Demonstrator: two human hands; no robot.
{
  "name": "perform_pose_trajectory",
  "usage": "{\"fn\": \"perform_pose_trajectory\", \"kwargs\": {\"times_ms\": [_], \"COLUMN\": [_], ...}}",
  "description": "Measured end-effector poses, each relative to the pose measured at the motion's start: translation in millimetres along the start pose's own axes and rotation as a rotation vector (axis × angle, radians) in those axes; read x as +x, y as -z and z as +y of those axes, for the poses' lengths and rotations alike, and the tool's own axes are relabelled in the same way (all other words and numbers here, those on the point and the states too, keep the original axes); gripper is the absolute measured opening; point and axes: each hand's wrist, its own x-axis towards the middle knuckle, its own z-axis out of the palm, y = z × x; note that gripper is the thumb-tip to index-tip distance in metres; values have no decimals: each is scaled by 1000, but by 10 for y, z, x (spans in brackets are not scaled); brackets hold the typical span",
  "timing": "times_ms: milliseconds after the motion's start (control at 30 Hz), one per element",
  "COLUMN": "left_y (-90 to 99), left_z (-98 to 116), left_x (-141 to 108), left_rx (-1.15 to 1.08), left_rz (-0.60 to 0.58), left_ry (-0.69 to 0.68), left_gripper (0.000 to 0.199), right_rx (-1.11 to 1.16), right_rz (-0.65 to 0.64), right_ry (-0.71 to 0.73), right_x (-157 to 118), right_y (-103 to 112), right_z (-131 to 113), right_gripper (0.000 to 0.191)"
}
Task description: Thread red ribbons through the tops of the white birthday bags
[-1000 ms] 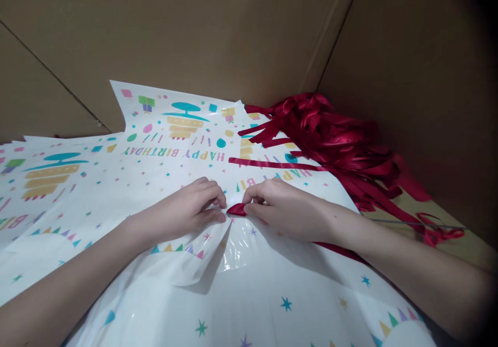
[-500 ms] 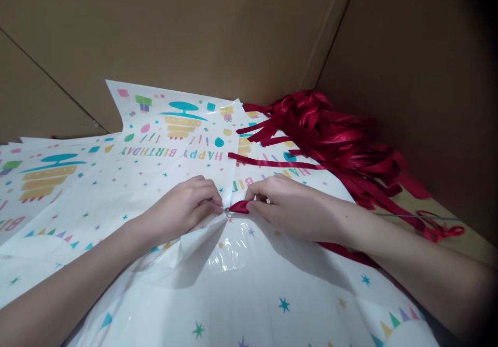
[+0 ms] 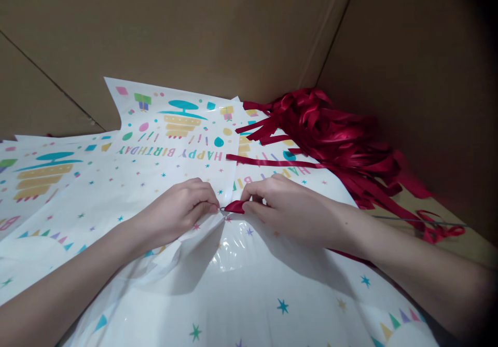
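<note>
Cardboard walls [image 3: 155,30] meet in a corner at upper right, closing in the work. Tan surface [image 3: 447,240] shows at far right, below them.

Centre frame: red ribbon end [image 3: 233,207], short and folded, pinched by right hand [image 3: 282,207], fingers curled closed around it. Left hand [image 3: 177,207] closed too, fingertips gripping gathered edge of plastic sheet [image 3: 128,186] just beside the ribbon. Small metal tip [image 3: 222,210] between them, too small to identify. Hands set close and opposed, apparently to keep the gather tight; creases radiate from the pinch.

Sheet printed "Happy Birthday", spread across lower and left frame. Loose ribbon strip [image 3: 272,161] lies across it. Red ribbon heap [image 3: 330,139] sits upper right against the corner. Thin metal rod [image 3: 418,220] lies far right, tangled with ribbon.
</note>
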Motion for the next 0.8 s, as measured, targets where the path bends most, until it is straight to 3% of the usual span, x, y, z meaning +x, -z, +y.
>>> {"fn": "perform_pose_trajectory", "kwargs": {"times_ms": [567, 667, 800], "left_y": [-9, -20, -57], "left_z": [10, 2, 7], "left_x": [-30, -70, -136], "left_rx": [-40, -5, 52], "left_rz": [0, -31, -38], "left_ry": [45, 13, -16], "left_gripper": [27, 24, 35], "right_rx": [-60, -17, 116], "right_rz": [39, 45, -63], "right_ry": [64, 12, -124], "right_x": [-8, -30, -55], "right_y": [-109, -99, -44], "right_z": [62, 110, 156], "right_gripper": [29, 23, 31]}}
